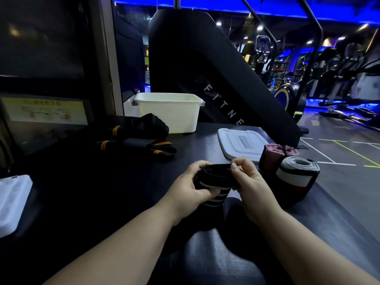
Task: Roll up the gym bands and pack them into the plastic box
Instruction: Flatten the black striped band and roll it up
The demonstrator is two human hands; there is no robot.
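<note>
Now my left hand (pixel 190 187) and right hand (pixel 247 183) both curl round the black striped band (pixel 213 176), part rolled just above the table (pixel 197 145). I would keep each turn tight and the edges level. The box (pixel 170 115) stands open, well beyond.

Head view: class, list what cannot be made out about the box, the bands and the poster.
All in the head view:
- plastic box: inside hidden by its near wall.
- striped band: partly covered by left hand and right hand; tail lost in shadow.
- orange-striped bands: number unclear in the dark heap.
- poster: text blurred.
</note>
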